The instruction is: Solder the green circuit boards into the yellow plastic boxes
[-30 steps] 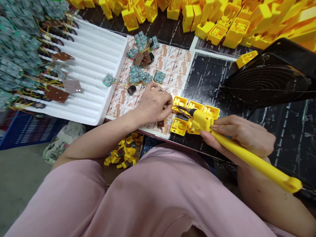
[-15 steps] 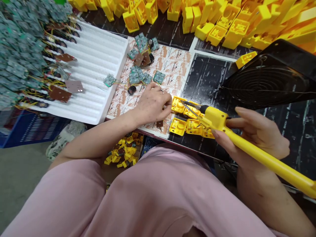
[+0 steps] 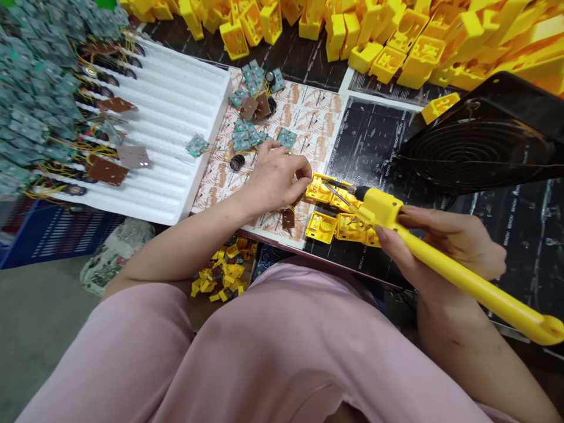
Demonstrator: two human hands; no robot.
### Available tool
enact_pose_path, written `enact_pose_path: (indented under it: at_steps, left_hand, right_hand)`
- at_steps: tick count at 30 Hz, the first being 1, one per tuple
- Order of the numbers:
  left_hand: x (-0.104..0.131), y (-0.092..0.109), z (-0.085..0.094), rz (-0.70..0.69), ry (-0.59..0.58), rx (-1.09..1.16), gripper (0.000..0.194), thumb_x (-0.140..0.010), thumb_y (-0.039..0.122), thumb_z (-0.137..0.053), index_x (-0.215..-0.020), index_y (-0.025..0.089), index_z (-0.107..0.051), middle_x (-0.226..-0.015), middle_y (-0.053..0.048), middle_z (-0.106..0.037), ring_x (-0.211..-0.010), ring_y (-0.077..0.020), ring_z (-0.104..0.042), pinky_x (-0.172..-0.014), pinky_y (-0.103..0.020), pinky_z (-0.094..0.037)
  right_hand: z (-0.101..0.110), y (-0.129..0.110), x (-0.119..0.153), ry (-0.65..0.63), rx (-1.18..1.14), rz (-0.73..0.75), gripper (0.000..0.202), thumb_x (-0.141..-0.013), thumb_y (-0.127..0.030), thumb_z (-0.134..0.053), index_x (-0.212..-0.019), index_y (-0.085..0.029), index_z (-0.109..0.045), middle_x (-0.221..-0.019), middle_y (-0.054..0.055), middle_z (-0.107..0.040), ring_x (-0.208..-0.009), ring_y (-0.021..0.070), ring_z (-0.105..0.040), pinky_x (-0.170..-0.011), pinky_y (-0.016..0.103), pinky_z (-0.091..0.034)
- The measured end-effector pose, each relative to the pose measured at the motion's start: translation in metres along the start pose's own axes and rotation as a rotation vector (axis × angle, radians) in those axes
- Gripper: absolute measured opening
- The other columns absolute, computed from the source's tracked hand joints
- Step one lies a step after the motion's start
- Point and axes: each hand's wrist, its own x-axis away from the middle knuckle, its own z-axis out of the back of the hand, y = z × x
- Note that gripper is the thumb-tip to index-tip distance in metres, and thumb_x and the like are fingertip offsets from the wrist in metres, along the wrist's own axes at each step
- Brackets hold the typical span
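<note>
My right hand is wrapped round a yellow soldering gun, whose dark metal tip points left over a small yellow plastic housing. At that housing's left edge my left hand has thumb and forefinger pinched together; what they hold, if anything, is hidden. Several yellow housings stand in two short rows, open side up, and one in the nearer row lies just below the tip. Under my left hand rests a small brown circuit board. Green circuit boards with wires lie beyond its fingers.
A white ridged foam tray at left carries a heap of wired green boards. Many yellow housings are piled along the back. A black fan stands at right. Below the table edge are more yellow parts and a blue crate.
My left hand's fingers have shifted slightly at the housing, and the brown board beneath shows more. My right hand has moved a little left, with the soldering tip still over the same housing.
</note>
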Motion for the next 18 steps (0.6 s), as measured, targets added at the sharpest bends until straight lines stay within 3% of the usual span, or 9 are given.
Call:
enact_pose_path:
  at_steps: [2,10,16,18]
  left_hand:
    - [-0.005,0.003,-0.003,-0.009,0.008,-0.049,0.017,-0.086,0.027,-0.056,-0.08,0.022,-0.071,-0.071,-0.001,-0.068,-0.083,-0.0211,-0.062,-0.109,-0.057,-0.039]
    - [-0.016,0.013,0.002,0.017,-0.086,-0.145,0.018,-0.079,0.026,-0.054,-0.076,0.019,-0.071,-0.067,-0.003,-0.065,-0.078,-0.0221,-0.061,-0.102,-0.055,-0.043]
    - [-0.024,0.014,0.007,-0.007,-0.159,-0.16,0.023,-0.079,0.027,-0.052,-0.079,0.019,-0.073,-0.067,-0.002,-0.064,-0.083,-0.0222,-0.062,-0.104,-0.052,-0.041]
    - [-0.026,0.014,0.007,-0.012,-0.172,-0.164,0.023,-0.078,0.027,-0.052,-0.079,0.018,-0.073,-0.066,-0.002,-0.063,-0.084,-0.0231,-0.063,-0.104,-0.052,-0.04]
  right_hand:
    - [-0.005,-0.001,0.0,0.058,-0.027,0.007,0.027,-0.077,-0.034,-0.085,-0.1,-0.033,-0.07,-0.087,-0.002,-0.077,-0.068,0.022,-0.073,-0.057,0.037,-0.061]
    - [-0.014,-0.005,-0.009,0.042,-0.057,0.143,0.025,-0.077,-0.021,-0.084,-0.089,-0.031,-0.064,-0.08,-0.001,-0.073,-0.07,0.0233,-0.073,-0.056,0.038,-0.059]
    - [-0.015,0.0,-0.022,-0.042,-0.072,0.357,0.031,-0.075,-0.025,-0.087,-0.087,-0.026,-0.058,-0.074,-0.004,-0.07,-0.065,0.0169,-0.07,-0.053,0.029,-0.057]
    - [-0.01,0.001,-0.023,-0.107,-0.087,0.301,0.029,-0.075,-0.027,-0.086,-0.086,-0.028,-0.059,-0.075,-0.005,-0.07,-0.067,0.0173,-0.071,-0.056,0.031,-0.059]
